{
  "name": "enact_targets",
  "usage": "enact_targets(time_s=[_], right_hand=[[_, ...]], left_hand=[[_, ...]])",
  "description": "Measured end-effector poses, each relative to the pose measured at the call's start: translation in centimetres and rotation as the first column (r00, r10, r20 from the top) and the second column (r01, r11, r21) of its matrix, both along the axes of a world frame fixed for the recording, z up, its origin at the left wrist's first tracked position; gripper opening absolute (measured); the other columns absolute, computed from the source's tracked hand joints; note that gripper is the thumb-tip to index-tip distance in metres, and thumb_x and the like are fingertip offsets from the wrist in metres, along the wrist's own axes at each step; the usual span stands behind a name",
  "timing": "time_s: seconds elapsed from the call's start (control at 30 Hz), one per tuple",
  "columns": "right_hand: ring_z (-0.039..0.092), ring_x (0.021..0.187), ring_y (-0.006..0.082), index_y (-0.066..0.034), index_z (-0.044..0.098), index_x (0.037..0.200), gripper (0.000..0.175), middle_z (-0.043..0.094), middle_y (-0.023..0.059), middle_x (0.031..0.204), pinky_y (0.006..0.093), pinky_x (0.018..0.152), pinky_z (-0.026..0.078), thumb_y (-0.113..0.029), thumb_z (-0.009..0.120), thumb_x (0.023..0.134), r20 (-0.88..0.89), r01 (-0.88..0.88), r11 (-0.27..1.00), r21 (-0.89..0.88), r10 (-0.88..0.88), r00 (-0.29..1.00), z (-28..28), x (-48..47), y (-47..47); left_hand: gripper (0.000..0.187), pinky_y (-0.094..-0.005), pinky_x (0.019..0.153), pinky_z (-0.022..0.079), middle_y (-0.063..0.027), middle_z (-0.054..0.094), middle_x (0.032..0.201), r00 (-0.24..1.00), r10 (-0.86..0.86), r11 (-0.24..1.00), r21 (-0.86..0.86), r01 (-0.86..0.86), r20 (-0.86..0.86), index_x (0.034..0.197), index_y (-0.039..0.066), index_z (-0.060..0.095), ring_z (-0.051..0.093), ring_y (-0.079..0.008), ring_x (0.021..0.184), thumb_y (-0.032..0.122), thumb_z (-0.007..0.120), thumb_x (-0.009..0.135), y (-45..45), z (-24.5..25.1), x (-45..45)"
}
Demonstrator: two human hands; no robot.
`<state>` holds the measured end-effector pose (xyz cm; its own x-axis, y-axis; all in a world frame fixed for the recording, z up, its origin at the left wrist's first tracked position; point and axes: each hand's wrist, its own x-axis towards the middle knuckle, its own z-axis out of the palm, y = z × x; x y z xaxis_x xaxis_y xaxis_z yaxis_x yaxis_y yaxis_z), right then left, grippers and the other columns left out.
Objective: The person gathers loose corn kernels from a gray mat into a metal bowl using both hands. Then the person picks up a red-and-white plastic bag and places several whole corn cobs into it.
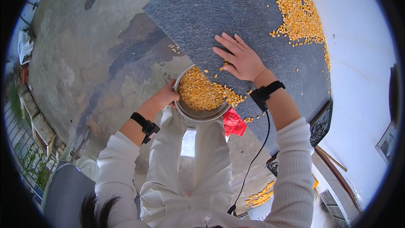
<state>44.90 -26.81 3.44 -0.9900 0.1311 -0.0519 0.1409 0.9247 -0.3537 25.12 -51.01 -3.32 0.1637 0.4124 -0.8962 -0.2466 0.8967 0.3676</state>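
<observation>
A round metal bowl point(207, 116) full of yellow corn kernels point(199, 90) is held below the edge of a grey stone tabletop point(202, 15). My left hand point(167, 95) grips the bowl's left rim, thumb on the near side. Flat on the stone, fingers apart, rests my right hand point(240, 58), with a few kernels beside its thumb. Between that hand and the bowl, a small heap of kernels point(233, 96) lies at the table's edge, partly overhanging the bowl. A larger spread of kernels point(299, 12) covers the far right of the tabletop against the white wall.
A red plastic bag point(234, 123) shows under the table's edge. Black trays point(321, 123) of dark material stand at the right. Corn cobs point(261, 194) lie low on the right. Stray kernels point(174, 49) dot the concrete floor point(79, 53). A black cable point(258, 161) hangs from my right wrist strap.
</observation>
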Motion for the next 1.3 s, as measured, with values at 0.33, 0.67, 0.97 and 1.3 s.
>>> enact_targets(time_s=[0.33, 0.67, 0.97, 1.3], right_hand=[[0.028, 0.138, 0.018, -0.0134, 0.051, 0.13, 0.059, 0.034, 0.0019, 0.148, 0.0423, 0.114, 0.02, -0.034, 0.066, 0.077, 0.068, -0.327, 0.914, -0.242, 0.352, 0.934, 0.6, 0.8, -5.3], [0.029, 0.138, 0.0274, -0.0106, 0.046, 0.135, 0.06, 0.034, 0.0105, 0.147, 0.0504, 0.112, 0.017, -0.049, 0.048, 0.089, -0.028, 0.214, 0.975, -0.065, -0.216, 0.976, 2.0, 8.3, -6.3], [0.028, 0.138, 0.0319, -0.0017, 0.04, 0.137, 0.07, 0.034, 0.0154, 0.146, 0.0493, 0.112, 0.02, -0.053, 0.044, 0.089, -0.004, 0.365, 0.918, -0.155, -0.37, 0.929, 0.1, 9.6, -7.0], [0.027, 0.139, 0.0218, -0.0063, 0.042, 0.136, 0.07, 0.033, 0.009, 0.148, 0.0456, 0.113, 0.018, -0.046, 0.059, 0.081, 0.094, 0.044, 0.958, -0.282, -0.018, 0.995, 1.1, 4.2, -12.2]], left_hand=[[0.079, -0.0338, 0.059, 0.057, -0.013, 0.059, 0.11, 1.0, -0.025, 0.999, 0.022, 0.025, -0.006, 0.141, 0.011, 0.028, 0.064, -0.0225, 0.085, 0.001, 0.057, 0.069, 0.5, -0.2, -0.2], [0.077, -0.0354, 0.06, 0.058, -0.0138, 0.058, 0.111, 0.998, -0.053, 0.999, -0.007, 0.053, -0.027, 0.141, 0.011, 0.026, 0.065, -0.0243, 0.086, -0.002, 0.056, 0.071, -0.1, -0.3, 1.2], [0.069, -0.0371, 0.064, 0.057, -0.0147, 0.058, 0.104, 0.999, -0.022, 1.0, 0.015, 0.022, -0.025, 0.138, 0.01, 0.031, 0.063, -0.0253, 0.087, 0.0, 0.055, 0.074, -0.6, 0.2, 2.6], [0.074, -0.0352, 0.061, 0.057, -0.0135, 0.058, 0.109, 0.999, -0.034, 0.999, 0.024, 0.034, -0.011, 0.141, 0.009, 0.027, 0.063, -0.0234, 0.089, -0.001, 0.054, 0.073, -0.7, 0.0, 3.3]])
